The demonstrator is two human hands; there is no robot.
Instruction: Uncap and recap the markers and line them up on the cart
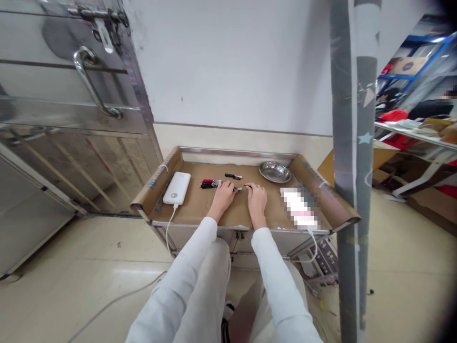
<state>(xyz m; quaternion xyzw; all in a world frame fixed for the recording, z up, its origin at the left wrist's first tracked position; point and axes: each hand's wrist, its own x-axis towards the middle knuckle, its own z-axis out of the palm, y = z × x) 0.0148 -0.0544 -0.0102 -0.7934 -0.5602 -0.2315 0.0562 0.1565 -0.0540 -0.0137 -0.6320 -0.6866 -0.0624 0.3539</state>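
Note:
My left hand [223,196] rests over the brown cardboard surface, its fingers closed round a pen [238,189] whose pale end sticks out toward the right. A short gap away, my right hand [257,196] pinches a small dark piece [244,186] at the fingertips; its kind is too small to make out. Just left of my left hand lie several black and red pens [210,184] side by side, partly covered by the hand. Beyond both hands a single black pen [233,176] lies on the cardboard.
A white power bank [177,188] with a cable sits left on the cardboard-lined cart [200,212]. A round metal dish [274,172] stands at the back right, near a blurred-out phone-like object [299,209] with a cable. A grey wrapped pole [353,190] rises beside the cart's right end.

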